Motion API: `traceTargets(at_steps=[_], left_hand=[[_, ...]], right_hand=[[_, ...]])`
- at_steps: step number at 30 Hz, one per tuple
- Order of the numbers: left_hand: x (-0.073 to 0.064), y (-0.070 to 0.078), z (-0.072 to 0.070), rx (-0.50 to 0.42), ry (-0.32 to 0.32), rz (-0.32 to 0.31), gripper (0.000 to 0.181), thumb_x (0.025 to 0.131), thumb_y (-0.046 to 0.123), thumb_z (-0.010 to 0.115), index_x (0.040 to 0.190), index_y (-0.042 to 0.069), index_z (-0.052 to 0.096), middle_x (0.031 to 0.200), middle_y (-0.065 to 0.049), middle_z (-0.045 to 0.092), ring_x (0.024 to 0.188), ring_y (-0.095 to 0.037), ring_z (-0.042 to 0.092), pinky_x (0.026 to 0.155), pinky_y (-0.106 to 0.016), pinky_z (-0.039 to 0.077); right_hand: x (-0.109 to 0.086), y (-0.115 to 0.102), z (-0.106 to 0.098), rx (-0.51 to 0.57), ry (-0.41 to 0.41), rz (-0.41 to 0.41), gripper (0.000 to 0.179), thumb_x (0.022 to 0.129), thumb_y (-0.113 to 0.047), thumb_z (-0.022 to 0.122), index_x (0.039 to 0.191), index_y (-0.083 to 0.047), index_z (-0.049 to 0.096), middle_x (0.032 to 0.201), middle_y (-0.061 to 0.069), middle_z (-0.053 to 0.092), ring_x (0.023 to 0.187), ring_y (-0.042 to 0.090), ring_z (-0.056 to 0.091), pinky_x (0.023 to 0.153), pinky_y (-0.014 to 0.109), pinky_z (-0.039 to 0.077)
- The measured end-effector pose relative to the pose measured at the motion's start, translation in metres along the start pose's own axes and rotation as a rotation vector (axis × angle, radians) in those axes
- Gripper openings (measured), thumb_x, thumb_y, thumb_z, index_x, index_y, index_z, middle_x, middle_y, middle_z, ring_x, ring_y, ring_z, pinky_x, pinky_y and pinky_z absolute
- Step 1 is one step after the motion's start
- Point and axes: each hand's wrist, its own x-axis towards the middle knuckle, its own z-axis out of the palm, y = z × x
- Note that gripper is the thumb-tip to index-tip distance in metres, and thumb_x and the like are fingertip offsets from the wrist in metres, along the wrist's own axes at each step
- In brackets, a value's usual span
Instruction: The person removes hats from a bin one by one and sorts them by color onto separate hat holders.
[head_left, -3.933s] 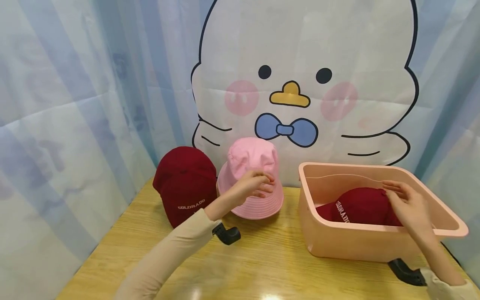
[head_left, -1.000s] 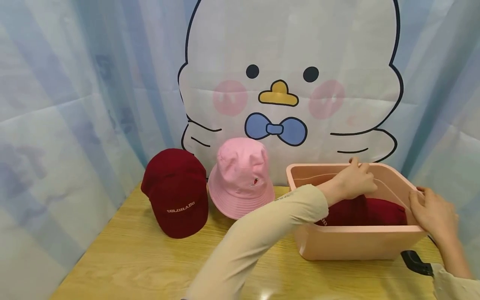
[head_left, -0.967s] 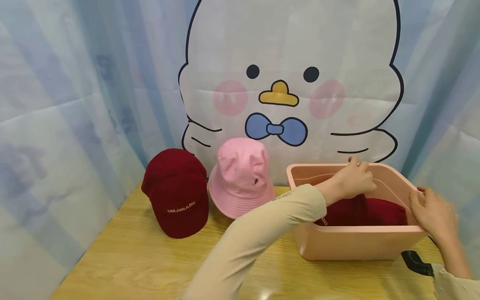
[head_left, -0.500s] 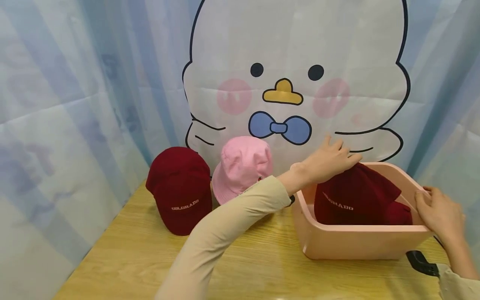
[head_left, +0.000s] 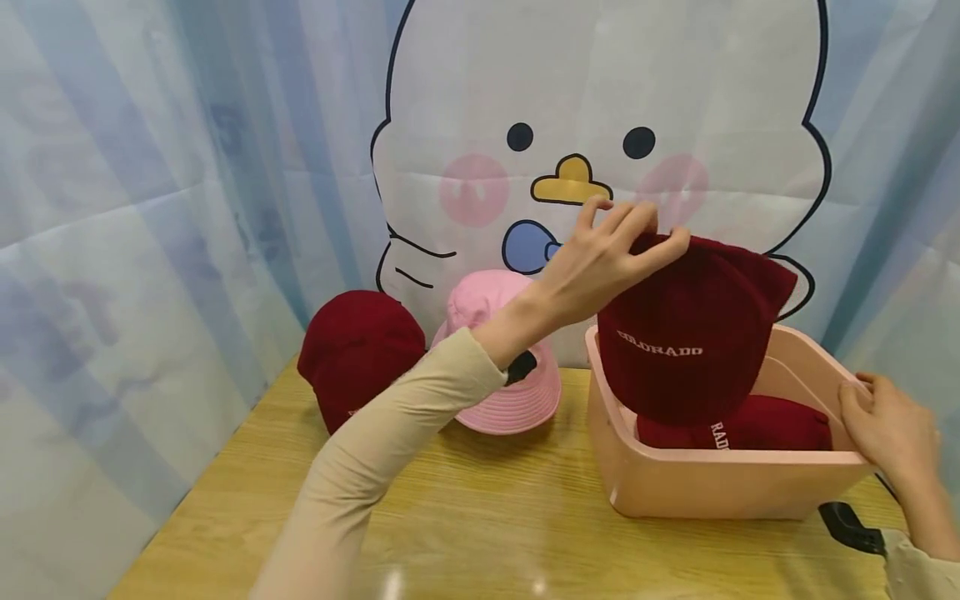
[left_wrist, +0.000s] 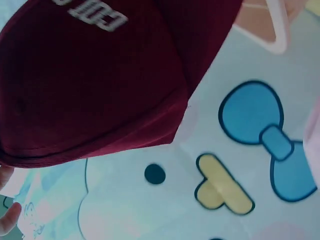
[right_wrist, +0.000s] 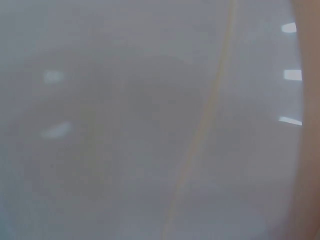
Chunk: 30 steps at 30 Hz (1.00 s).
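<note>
My left hand (head_left: 600, 262) pinches a burgundy baseball cap (head_left: 675, 379) by its upper edge and holds it up over the left part of a peach plastic bin (head_left: 735, 487). White COLORADO lettering faces me on this cap. The left wrist view shows the cap close up, with fingertips (left_wrist: 9, 220) at its edge. My right hand (head_left: 896, 433) grips the bin's right rim, thumb on the inner side. A second burgundy cap (head_left: 787, 425) lies in the bin, partly covered by the raised one. The right wrist view is a blurred, pale surface.
Left of the bin, a pink bucket hat (head_left: 517, 412) sits on the wooden table (head_left: 480, 517), partly behind my left arm. Another burgundy cap (head_left: 363, 337) stands further left. A curtain (head_left: 570, 83) with a cartoon bird hangs behind the table.
My left hand went from over the pink hat into the bin, took hold of a burgundy cap and raised it up and leftward. My right hand moved onto the bin's right rim and stays there.
</note>
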Motion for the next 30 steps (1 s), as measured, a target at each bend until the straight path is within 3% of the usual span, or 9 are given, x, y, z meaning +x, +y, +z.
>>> traceTargets(at_steps=[4,7,11,14,19,26,30], left_hand=[[-0.012,-0.017,-0.012,0.025,0.084,0.006,0.044,0.091,-0.003,0.021,0.109,0.019,0.054,0.094,-0.004,0.049,0.091,-0.019,0.050,0.084,-0.036,0.034],[-0.028,-0.030,-0.020,0.008,0.085,0.012,0.040,0.091,-0.003,0.025,0.107,0.019,0.054,0.093,-0.006,0.049,0.092,-0.022,0.049,0.080,-0.037,0.034],[-0.059,-0.048,-0.033,-0.019,0.087,0.004,0.034,0.090,-0.004,0.033,0.106,0.017,0.055,0.091,-0.009,0.049,0.087,-0.024,0.048,0.076,-0.040,0.034],[-0.081,-0.063,-0.043,-0.010,0.104,-0.025,0.031,0.089,-0.005,0.037,0.104,0.014,0.056,0.089,-0.010,0.049,0.082,-0.025,0.048,0.074,-0.042,0.033],[-0.107,-0.088,-0.058,0.020,0.111,-0.094,0.031,0.088,-0.006,0.039,0.102,0.014,0.058,0.088,-0.013,0.047,0.078,-0.028,0.048,0.073,-0.044,0.032],[-0.135,-0.116,-0.072,0.019,0.149,-0.170,0.029,0.087,-0.009,0.040,0.098,0.010,0.059,0.088,-0.016,0.046,0.077,-0.030,0.045,0.071,-0.046,0.029],[-0.147,-0.132,-0.075,0.065,0.146,-0.197,0.027,0.088,-0.008,0.040,0.100,0.010,0.058,0.089,-0.017,0.045,0.076,-0.032,0.043,0.071,-0.048,0.028]], right_hand=[[0.003,0.003,0.004,0.003,0.000,-0.010,0.061,0.092,-0.036,0.026,0.129,0.013,0.029,0.116,0.042,0.038,0.095,0.055,0.039,0.078,0.062,0.033],[0.005,0.003,0.006,0.003,0.006,-0.017,0.062,0.092,-0.036,0.026,0.129,0.014,0.029,0.116,0.041,0.038,0.095,0.055,0.039,0.078,0.062,0.034],[0.004,0.003,0.007,0.011,0.019,-0.037,0.061,0.092,-0.035,0.026,0.128,0.014,0.029,0.115,0.042,0.039,0.095,0.056,0.040,0.078,0.063,0.034],[0.003,0.004,0.007,0.028,0.027,-0.059,0.061,0.092,-0.033,0.027,0.128,0.016,0.028,0.113,0.044,0.038,0.093,0.057,0.040,0.076,0.063,0.036],[0.000,0.007,0.005,0.037,0.016,-0.051,0.062,0.093,-0.033,0.025,0.129,0.017,0.024,0.115,0.045,0.037,0.094,0.058,0.038,0.078,0.063,0.036],[-0.001,0.005,0.004,0.042,0.006,-0.031,0.062,0.093,-0.033,0.025,0.131,0.016,0.022,0.119,0.044,0.034,0.098,0.058,0.036,0.081,0.063,0.034],[-0.001,0.006,0.001,0.044,-0.011,-0.024,0.063,0.093,-0.033,0.025,0.131,0.016,0.020,0.119,0.045,0.034,0.098,0.058,0.037,0.080,0.062,0.035]])
